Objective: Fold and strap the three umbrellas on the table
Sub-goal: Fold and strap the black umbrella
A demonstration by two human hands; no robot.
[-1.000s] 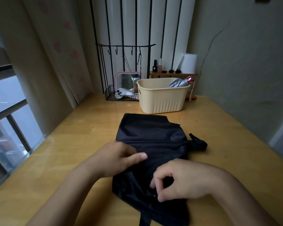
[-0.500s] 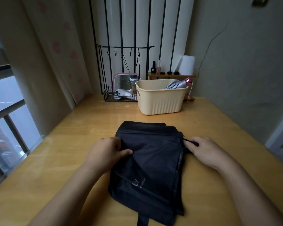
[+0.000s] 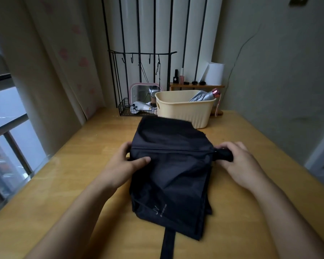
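Note:
A black umbrella (image 3: 172, 171) lies collapsed across the wooden table (image 3: 73, 184), its loose canopy spread flat towards me and away. Its strap (image 3: 167, 243) trails off the near edge of the fabric. My left hand (image 3: 127, 161) grips the umbrella's left end, thumb pressed on the cloth. My right hand (image 3: 236, 161) is closed round the black handle (image 3: 223, 155) at the right end. A silver umbrella (image 3: 204, 96) with a pink handle rests folded inside the cream basket (image 3: 183, 113) behind.
A black wire rack (image 3: 137, 109) with a pink-framed mirror stands at the back, next to a small wooden shelf (image 3: 196, 86) with bottles and a paper roll. A curtain and window are on the left, a wall on the right.
My right hand left the near fabric and went to the handle at the right end. My left hand shifted to the left end, and the canopy got lifted and spread further back.

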